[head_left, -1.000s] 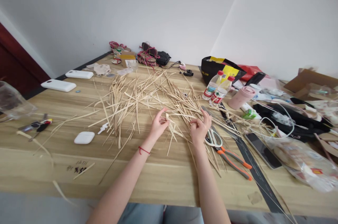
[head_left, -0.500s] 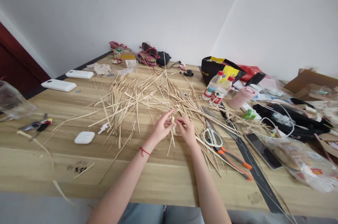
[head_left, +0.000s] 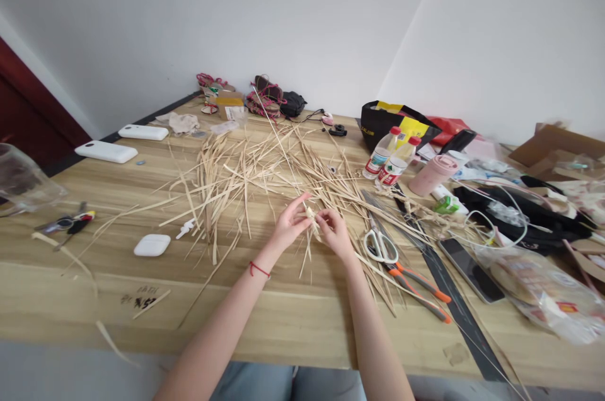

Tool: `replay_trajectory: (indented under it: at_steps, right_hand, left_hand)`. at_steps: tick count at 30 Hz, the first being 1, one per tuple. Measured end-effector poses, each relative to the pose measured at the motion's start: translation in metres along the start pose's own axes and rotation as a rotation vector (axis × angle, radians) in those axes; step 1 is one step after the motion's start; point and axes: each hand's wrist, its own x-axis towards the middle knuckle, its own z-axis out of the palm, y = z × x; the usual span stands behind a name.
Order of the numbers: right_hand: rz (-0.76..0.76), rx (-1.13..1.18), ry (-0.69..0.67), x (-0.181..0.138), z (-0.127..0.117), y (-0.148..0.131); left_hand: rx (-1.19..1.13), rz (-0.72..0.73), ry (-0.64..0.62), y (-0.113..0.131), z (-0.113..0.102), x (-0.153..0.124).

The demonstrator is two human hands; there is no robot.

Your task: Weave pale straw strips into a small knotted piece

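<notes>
Long thin strip (head_left: 283, 152) swung leftward from near upright; both hands (head_left: 288, 226) (head_left: 336, 236) pinch small straw-coloured piece (head_left: 311, 218).

left hand (head_left: 289, 224) and right hand (head_left: 335, 234) close together, each in a curled pinch

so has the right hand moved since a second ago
Yes, the right hand has moved left, away from the scissors and closer to the left hand.
</notes>
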Motion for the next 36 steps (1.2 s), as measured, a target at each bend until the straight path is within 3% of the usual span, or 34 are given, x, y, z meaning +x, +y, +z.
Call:
replay_trajectory:
  at_steps: [16,27,36]
  right_hand:
    - [-0.040,-0.010,0.001,0.000,0.000,-0.001]
    - [0.000,0.149,-0.126,-0.001,-0.012,-0.003]
    - [0.078,0.232,-0.106,-0.001,-0.017,-0.001]
  left_hand:
    - [0.210,0.068,0.050,-0.004,-0.001,-0.001]
    - [0.105,0.039,0.110,-0.007,-0.002,0.001]
    - [0.013,0.016,0.126,-0.008,-0.003,0.003]
